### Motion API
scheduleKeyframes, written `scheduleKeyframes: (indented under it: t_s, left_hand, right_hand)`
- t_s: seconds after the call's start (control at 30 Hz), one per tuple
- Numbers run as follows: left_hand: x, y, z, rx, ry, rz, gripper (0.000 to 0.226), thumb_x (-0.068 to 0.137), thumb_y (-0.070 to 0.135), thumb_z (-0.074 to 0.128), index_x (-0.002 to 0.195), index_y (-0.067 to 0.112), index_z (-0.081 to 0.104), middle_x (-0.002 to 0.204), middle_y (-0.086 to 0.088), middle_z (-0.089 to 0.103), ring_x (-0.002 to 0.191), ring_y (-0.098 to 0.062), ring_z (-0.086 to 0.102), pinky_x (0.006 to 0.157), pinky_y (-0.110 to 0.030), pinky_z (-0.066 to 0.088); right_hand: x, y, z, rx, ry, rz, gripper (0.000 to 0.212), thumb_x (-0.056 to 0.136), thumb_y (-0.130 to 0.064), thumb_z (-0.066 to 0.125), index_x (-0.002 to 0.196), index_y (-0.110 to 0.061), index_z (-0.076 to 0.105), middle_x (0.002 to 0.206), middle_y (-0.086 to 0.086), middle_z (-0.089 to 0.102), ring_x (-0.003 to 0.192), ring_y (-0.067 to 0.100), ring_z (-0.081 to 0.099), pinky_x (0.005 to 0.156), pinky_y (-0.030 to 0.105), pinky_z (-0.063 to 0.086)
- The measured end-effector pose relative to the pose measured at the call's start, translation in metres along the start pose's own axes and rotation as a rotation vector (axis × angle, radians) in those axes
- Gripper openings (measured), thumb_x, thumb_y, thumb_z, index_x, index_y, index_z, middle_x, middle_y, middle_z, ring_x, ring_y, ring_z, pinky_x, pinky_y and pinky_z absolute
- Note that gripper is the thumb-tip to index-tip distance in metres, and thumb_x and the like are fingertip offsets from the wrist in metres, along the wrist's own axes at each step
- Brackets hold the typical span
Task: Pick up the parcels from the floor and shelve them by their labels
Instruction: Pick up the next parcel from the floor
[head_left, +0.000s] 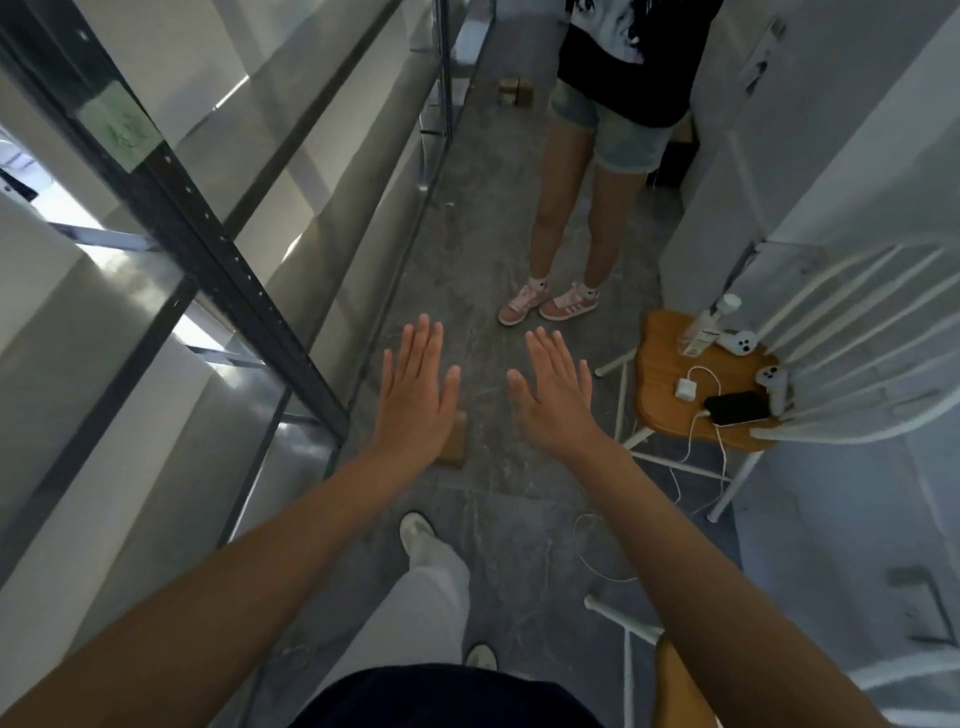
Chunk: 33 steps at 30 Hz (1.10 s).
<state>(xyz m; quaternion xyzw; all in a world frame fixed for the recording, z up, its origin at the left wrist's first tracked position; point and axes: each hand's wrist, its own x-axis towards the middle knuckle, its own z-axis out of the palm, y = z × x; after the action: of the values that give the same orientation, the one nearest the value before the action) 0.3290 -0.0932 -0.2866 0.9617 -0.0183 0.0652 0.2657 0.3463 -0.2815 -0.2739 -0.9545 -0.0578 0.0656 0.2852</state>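
Bottom centre of frame: wearer's dark top, one leg in pale trousers (431, 587), white shoes on the grey marbled floor (498, 499). Lower right edge: corner of a second wooden seat (675, 686) on white legs.

Both bare forearms reach forward from the lower corners toward mid-frame. Left hand (415, 387) is flat, back up, fingers straight and close together, holding nothing. Right hand (553, 395) is the same, flat with fingers extended and empty. The two are apart, with a gap of floor between them.

A brown parcel (456, 441) lies on the floor just below centre, partly hidden behind the left hand and wrist. Whether the hand touches it cannot be told. Its label is not readable.

Right of centre: white spindle-back chair with a wooden seat (660, 415). On the seat are a black phone (737, 406) plugged into a white charger (687, 389), a clear bottle (706, 327) and two white controllers (740, 343). A white cable (597, 561) trails onto the floor.

Left half of frame: metal shelving rack (218, 249), dark perforated upright running diagonally, with a green label (122, 130) stuck to it at upper left; the writing is illegible.

Upper centre: a second person (613, 130) stands facing the camera in a dark shirt, denim shorts and pink shoes.

Top centre, far down the aisle: more small brown parcels (516, 92) on the floor beside the rack.
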Motion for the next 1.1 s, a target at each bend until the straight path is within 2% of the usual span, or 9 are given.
scheduleKeyframes:
  t_s: [0.23, 0.4, 0.63, 0.8, 0.97, 1.1]
  left_hand:
    - [0.063, -0.039, 0.013, -0.059, -0.016, -0.091, 0.076, 0.098, 0.052, 0.009, 0.162, 0.012, 0.015, 0.172, -0.005, 0.007, 0.159, -0.02, 0.001, 0.126, -0.041, -0.005]
    - [0.118, -0.087, 0.017, -0.087, 0.005, -0.195, 0.059, 0.109, 0.032, 0.03, 0.162, 0.011, 0.015, 0.172, -0.007, 0.008, 0.159, -0.021, 0.001, 0.127, -0.044, -0.004]
    - [0.171, -0.139, 0.02, -0.095, 0.021, -0.314, 0.057, 0.11, 0.029, 0.032, 0.162, 0.01, 0.016, 0.172, -0.007, 0.008, 0.159, -0.022, 0.003, 0.128, -0.045, 0.001]
    - [0.171, -0.164, 0.072, -0.115, 0.014, -0.465, 0.056, 0.11, 0.026, 0.034, 0.161, 0.009, 0.02, 0.171, -0.009, 0.013, 0.159, -0.024, 0.007, 0.127, -0.044, 0.0]
    - [0.137, -0.178, 0.142, -0.13, -0.08, -0.682, 0.055, 0.109, 0.025, 0.035, 0.16, 0.008, 0.022, 0.17, -0.011, 0.016, 0.159, -0.026, 0.01, 0.127, -0.046, 0.004]
    - [0.126, -0.196, 0.188, -0.09, -0.171, -0.756, 0.058, 0.107, 0.03, 0.029, 0.16, 0.007, 0.024, 0.169, -0.012, 0.021, 0.158, -0.028, 0.014, 0.126, -0.049, 0.009]
  right_hand:
    - [0.088, -0.012, 0.006, -0.076, -0.133, -0.012, 0.062, 0.106, -0.045, 0.028, 0.161, -0.019, 0.013, 0.17, -0.005, 0.004, 0.156, 0.012, -0.008, 0.125, 0.048, -0.007]
    - [0.159, -0.037, 0.033, -0.09, -0.226, -0.054, 0.062, 0.107, -0.044, 0.03, 0.161, -0.018, 0.014, 0.17, -0.003, 0.005, 0.156, 0.012, -0.006, 0.125, 0.049, -0.007]
    - [0.234, -0.049, 0.067, -0.089, -0.303, -0.119, 0.06, 0.107, -0.041, 0.033, 0.16, -0.018, 0.018, 0.17, -0.004, 0.008, 0.156, 0.011, -0.004, 0.125, 0.048, -0.006]
    - [0.273, -0.011, 0.101, -0.12, -0.442, -0.098, 0.06, 0.107, -0.04, 0.034, 0.16, -0.017, 0.018, 0.17, -0.002, 0.009, 0.156, 0.012, -0.004, 0.124, 0.046, -0.007]
    - [0.298, 0.047, 0.15, -0.18, -0.594, -0.046, 0.059, 0.108, -0.036, 0.034, 0.16, -0.015, 0.018, 0.17, 0.001, 0.01, 0.157, 0.015, -0.001, 0.124, 0.046, -0.003]
    - [0.318, 0.09, 0.194, -0.247, -0.709, -0.048, 0.057, 0.107, -0.034, 0.036, 0.159, -0.014, 0.021, 0.169, 0.005, 0.013, 0.157, 0.019, 0.004, 0.126, 0.047, 0.002]
